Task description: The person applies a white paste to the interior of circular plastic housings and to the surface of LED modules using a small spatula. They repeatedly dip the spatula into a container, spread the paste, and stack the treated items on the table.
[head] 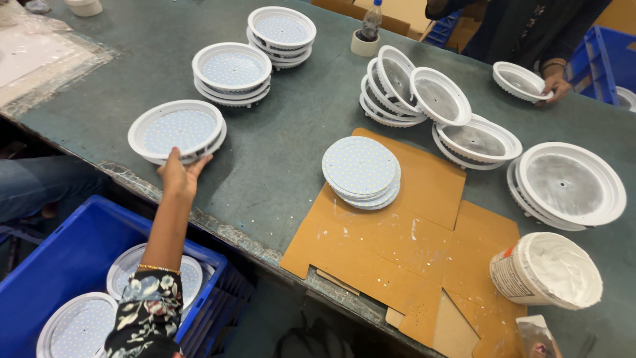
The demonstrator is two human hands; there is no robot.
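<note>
My left hand (pixel 177 176) reaches out over the table edge and grips the near rim of a white round lamp housing (pixel 175 129) with a dotted LED plate inside. That housing lies on top of another one. My arm, in a floral sleeve with a thin bangle, passes over a blue crate (pixel 63 255). The crate holds more such housings (pixel 79 328). My right hand is not visible.
Two more stacks of LED-fitted housings (pixel 232 69) (pixel 281 30) stand further back. Loose LED discs (pixel 361 169) lie on brown cardboard (pixel 424 238). Empty white housings (pixel 570 182) and a tub of white paste (pixel 553 272) are on the right. A co-worker's hand (pixel 555 83) holds another housing.
</note>
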